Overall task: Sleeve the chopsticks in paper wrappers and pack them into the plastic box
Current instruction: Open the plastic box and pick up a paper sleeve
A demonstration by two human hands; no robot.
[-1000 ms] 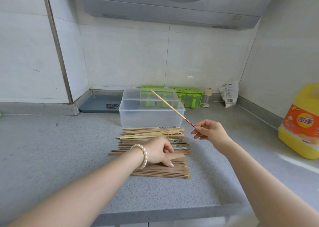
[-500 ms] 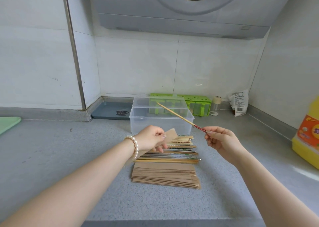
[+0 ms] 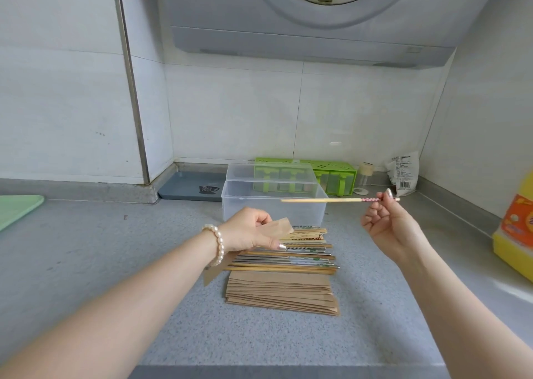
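head | right hand (image 3: 388, 228) pinches chopstick (image 3: 326, 200) | left hand (image 3: 248, 231) grips wrapper (image 3: 281, 226)

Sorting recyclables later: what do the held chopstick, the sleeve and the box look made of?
Chopstick: likely bamboo or wood, pale matte shaft, red patterned end. Sleeve: brown kraft paper, dull and thin. Box: clear plastic, slightly frosted, green rack visible through it.

Bright, even daylight fills the frame, strongest from the right, where a glare patch lies on the countertop (image 3: 516, 290) at the right edge. Shadows are soft and faint, seen beneath the paper wrappers (image 3: 281, 293). Wide-angle distortion bends the wall tiles (image 3: 72, 104) and forearms toward the edges. Focus is acceptable centrally; the corners soften slightly.
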